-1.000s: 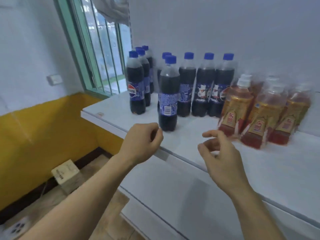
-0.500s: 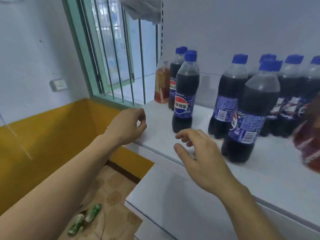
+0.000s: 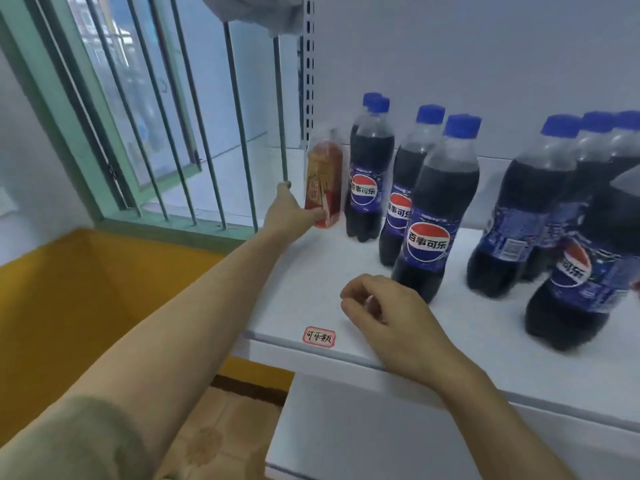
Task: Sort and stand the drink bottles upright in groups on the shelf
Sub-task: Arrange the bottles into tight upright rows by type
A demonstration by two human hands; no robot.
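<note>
**Hand closes on lone tea bottle at shelf's far-left corner**

A person's left hand [image 3: 289, 211] wraps its fingers around the lower part of an orange-and-red iced tea bottle [image 3: 323, 178], thumb up along the bottle's left side; the bottle stands upright at the far-left corner of the white shelf [image 3: 311, 271], just beside the barred window [image 3: 156, 109]. Touching or nearly touching its right side is the first of the blue-capped Pepsi bottles [image 3: 369, 168], with another cap showing behind it. Two more Pepsi bottles [image 3: 434, 209] stand in a staggered line toward the shelf's front edge, and a second cluster [image 3: 568, 220] crowds the right side, all upright. The right hand [image 3: 388, 317] hovers over the front edge with fingers loosely curled, holding nothing, just in front of the nearest Pepsi bottle. A small red-bordered handwritten label [image 3: 319, 337] is stuck at the front edge near the left corner. A slotted metal upright [image 3: 308, 71] rises behind the tea bottle.
</note>
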